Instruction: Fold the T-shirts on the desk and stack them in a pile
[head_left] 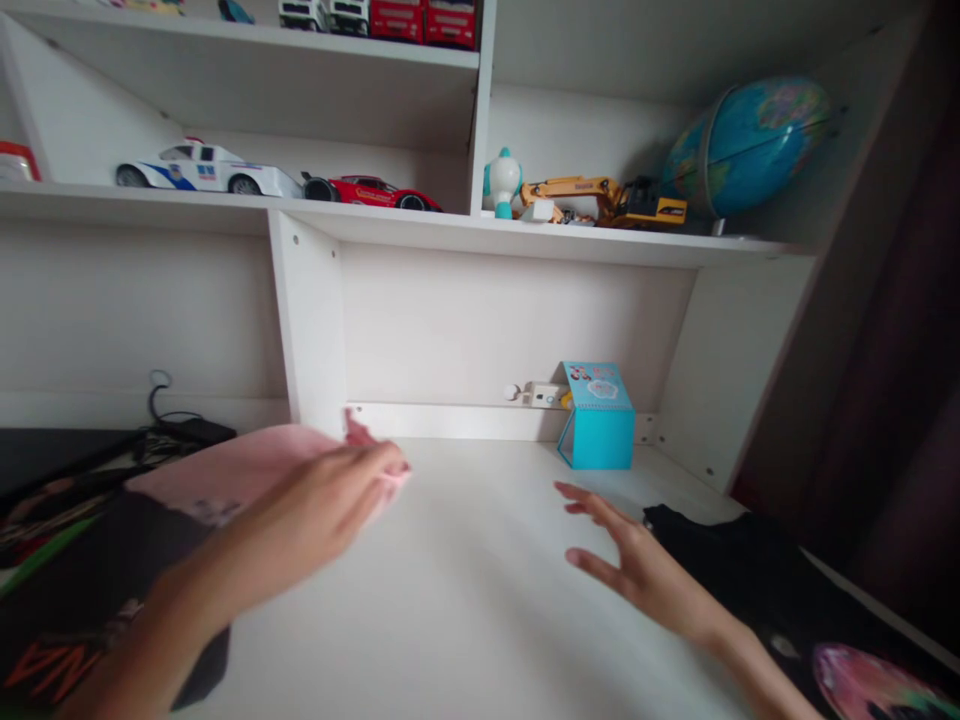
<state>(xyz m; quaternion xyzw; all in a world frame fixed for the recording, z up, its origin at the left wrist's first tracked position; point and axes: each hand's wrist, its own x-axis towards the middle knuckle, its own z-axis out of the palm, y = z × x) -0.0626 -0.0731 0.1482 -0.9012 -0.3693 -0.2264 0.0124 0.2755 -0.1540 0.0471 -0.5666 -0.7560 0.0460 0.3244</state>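
Observation:
My left hand is closed on a pink cloth, perhaps a garment, at the left of the white desk. A corner of the cloth sticks up past my fingers, and the rest trails left over a dark folded garment with orange lettering. Over the right half of the desk hovers my right hand, its fingers spread and nothing in them. Just beyond that hand, to the right, lies a black garment with a colourful print. My left forearm hides part of the dark garment.
A turquoise desk calendar stands at the back, beside a wall socket. Black cables lie at the back left. Overhead, a shelf carries a white police car, a red car, a yellow excavator and a globe.

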